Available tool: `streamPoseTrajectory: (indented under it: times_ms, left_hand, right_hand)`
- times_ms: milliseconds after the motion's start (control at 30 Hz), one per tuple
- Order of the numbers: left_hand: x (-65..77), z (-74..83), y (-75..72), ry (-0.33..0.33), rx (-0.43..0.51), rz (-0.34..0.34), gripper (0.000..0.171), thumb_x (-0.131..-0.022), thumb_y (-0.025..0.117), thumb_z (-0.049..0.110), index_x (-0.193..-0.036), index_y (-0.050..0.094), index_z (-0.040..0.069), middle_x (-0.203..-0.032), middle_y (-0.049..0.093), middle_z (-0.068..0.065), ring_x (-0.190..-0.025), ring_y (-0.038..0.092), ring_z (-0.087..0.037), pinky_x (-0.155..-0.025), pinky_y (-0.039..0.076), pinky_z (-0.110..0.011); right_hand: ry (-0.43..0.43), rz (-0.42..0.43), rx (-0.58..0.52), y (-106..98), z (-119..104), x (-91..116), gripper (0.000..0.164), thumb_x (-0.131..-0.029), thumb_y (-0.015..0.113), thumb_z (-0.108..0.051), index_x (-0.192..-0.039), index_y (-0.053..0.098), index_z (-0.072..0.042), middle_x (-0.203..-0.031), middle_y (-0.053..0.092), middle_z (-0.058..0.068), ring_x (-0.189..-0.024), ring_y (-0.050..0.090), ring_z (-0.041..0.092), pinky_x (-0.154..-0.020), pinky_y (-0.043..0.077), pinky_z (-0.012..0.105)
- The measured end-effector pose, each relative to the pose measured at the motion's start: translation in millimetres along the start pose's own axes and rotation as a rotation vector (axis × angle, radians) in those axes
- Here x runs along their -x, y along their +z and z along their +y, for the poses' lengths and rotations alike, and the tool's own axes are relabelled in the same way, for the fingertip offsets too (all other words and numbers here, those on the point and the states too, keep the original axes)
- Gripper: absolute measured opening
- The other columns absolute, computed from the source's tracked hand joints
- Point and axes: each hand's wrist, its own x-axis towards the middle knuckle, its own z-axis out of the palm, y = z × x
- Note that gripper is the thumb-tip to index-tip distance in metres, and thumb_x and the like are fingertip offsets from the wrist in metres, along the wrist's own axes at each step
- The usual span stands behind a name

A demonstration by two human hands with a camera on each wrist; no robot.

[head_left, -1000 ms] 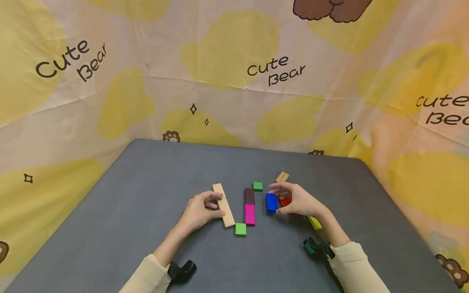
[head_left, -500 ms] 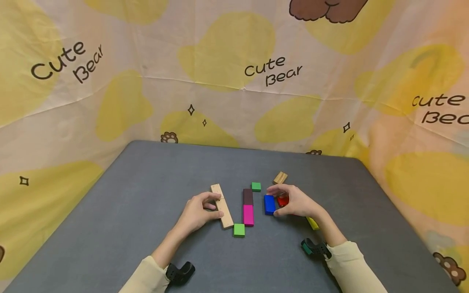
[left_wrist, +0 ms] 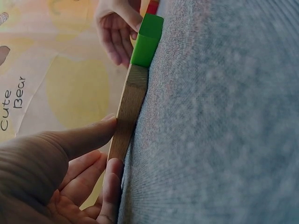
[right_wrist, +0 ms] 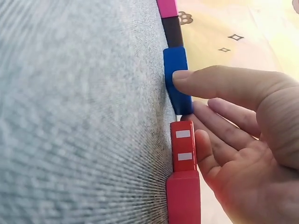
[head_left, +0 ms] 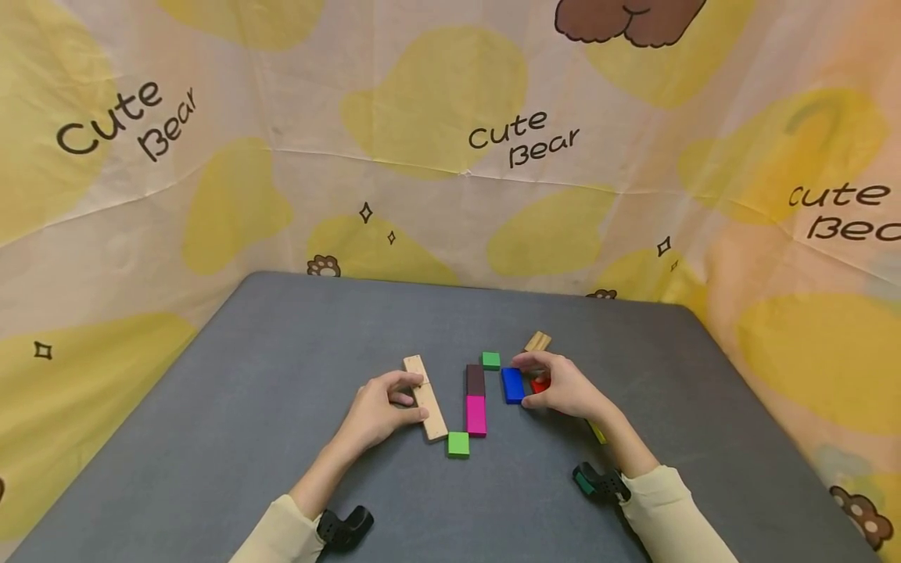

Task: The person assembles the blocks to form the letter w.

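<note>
In the head view my left hand (head_left: 376, 408) holds a light wooden block (head_left: 431, 410), thumb and fingers at its left side; a shorter wooden piece adjoins its far end. A light green block (head_left: 458, 445) touches its near right corner. My right hand (head_left: 566, 385) pinches a blue block (head_left: 513, 386) between thumb and finger at its ends. Left of the blue one, a dark brown block (head_left: 475, 380) and a magenta block (head_left: 475, 416) lie end to end. Under the right hand is a red block (right_wrist: 183, 147) with white rectangles, partly hidden in the head view.
A darker green block (head_left: 490, 360) lies at the brown block's far right corner. Further right are a striped wooden block (head_left: 538, 341) and a mostly covered yellow block (head_left: 597, 432). All lie on a grey table (head_left: 317, 328) before a patterned cloth (head_left: 422, 102).
The right hand has shifted the blue block slightly left and away from me, closer to the brown and darker green blocks. The left hand stays on the wooden block.
</note>
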Motion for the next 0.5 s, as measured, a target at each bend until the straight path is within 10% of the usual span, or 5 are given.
streamPoseTrajectory:
  times_ms: [500]
  left_hand:
    - [1.4, 1.6, -1.1, 0.01, 0.012, -0.006, 0.047, -0.074, 0.089, 0.013, -0.117, 0.071, 0.014, -0.111, 0.069, 0.001, -0.088, 0.065, -0.013, -0.075, 0.05, -0.037]
  right_hand:
    - [-0.006, 0.011, 0.029, 1.6, -5.8, -0.5, 0.056, -0.079, 0.084, -0.009, -0.13, 0.06, -0.007, -0.128, 0.061, 0.007, -0.118, 0.055, 0.026, -0.094, 0.045, 0.048]
